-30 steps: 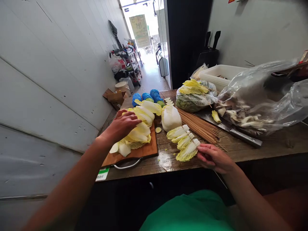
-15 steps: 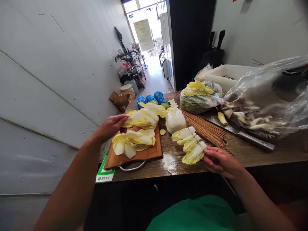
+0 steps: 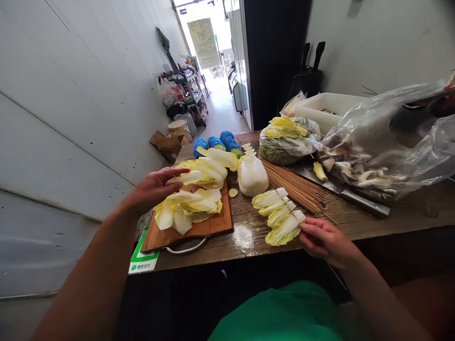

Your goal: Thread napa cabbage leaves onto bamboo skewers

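Observation:
My left hand (image 3: 154,188) is at the left edge of the loose napa cabbage leaves (image 3: 208,170), its fingers stretched and apart, with no leaf clearly gripped. More pale yellow leaves (image 3: 190,208) lie below it on the wooden cutting board (image 3: 209,229). My right hand (image 3: 325,240) is closed round a thin bamboo skewer (image 3: 337,277) near the table's front edge. Several cabbage leaves (image 3: 284,229) are threaded on that skewer in a row, stems toward the right. Part of the skewer is hidden by the fingers and the leaves. A whole napa cabbage (image 3: 252,175) sits between the two hands.
A bundle of bamboo skewers (image 3: 293,184) and a knife (image 3: 362,201) lie to the right. Behind them are a bag of mushrooms (image 3: 369,175), a bagged vegetable (image 3: 284,150) and a white bin (image 3: 330,106). Several blue-netted vegetables (image 3: 216,142) stand at the back left.
My left hand's fingers have spread from their pinch at the leaf edge. The right hand still holds the skewered leaves, almost unmoved. The whole view has shifted slightly.

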Available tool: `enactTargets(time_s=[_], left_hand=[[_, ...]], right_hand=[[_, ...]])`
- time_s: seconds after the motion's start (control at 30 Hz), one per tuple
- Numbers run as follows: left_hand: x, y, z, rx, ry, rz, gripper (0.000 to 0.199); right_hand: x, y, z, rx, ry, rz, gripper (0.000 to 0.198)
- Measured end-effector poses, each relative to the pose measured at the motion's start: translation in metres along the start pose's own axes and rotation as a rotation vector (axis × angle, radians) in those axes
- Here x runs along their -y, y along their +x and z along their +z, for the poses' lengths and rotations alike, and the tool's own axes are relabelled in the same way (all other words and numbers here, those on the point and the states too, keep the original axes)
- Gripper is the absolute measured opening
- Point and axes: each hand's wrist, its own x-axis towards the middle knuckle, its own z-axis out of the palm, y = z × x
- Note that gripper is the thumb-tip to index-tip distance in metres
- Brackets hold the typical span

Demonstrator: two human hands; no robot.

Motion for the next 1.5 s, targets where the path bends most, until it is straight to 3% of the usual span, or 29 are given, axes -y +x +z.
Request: enactTargets(time_s=[0.1,0.3,0.47,0.6,0.73,0.83,0.93,1.0,1.13,1.37,1.5], left_hand=[[0.001,-0.010,0.019,0.115,-0.297,-0.109,0.050],[0.003,-0.044,0.083,0.311,-0.789,-0.178,0.055],[0.019,-0.057,0.114,0.232,-0.972,-0.216,0.056],[0.031,-0.055,0.131,0.050,-1.041,-0.268,0.043],[0.029,-0.051,0.148,0.001,-1.042,-0.186,0.033],[0.022,-0.054,0.152,-0.024,-1.058,-0.072,0.037],[0.019,-0.064,0.147,-0.041,-1.043,0.016,0.055],[0.020,-0.072,0.141,0.026,-1.039,-0.044,0.059],[0.025,-0.081,0.132,0.176,-1.088,-0.285,0.041],[0.031,-0.068,0.141,0.182,-1.177,-0.387,0.025],[0.032,-0.059,0.145,0.296,-1.181,-0.438,0.021]], right_hand=[[-0.002,0.002,0.006,0.007,-0.038,-0.006,0.028],[0.001,0.014,0.010,0.023,0.007,-0.040,0.027],[0.005,0.010,0.006,0.057,-0.039,-0.040,0.026],[0.009,-0.003,0.013,0.115,-0.136,-0.034,0.031],[0.011,-0.007,0.029,0.076,-0.251,-0.067,0.036],[0.008,-0.009,0.039,0.064,-0.319,-0.077,0.037],[0.001,-0.016,0.046,0.062,-0.378,-0.078,0.037],[-0.006,-0.022,0.049,0.053,-0.410,-0.070,0.037],[-0.017,-0.027,0.053,0.030,-0.464,-0.028,0.040],[-0.023,-0.020,0.048,-0.035,-0.500,0.013,0.044],[-0.022,-0.014,0.041,-0.059,-0.517,0.002,0.044]])
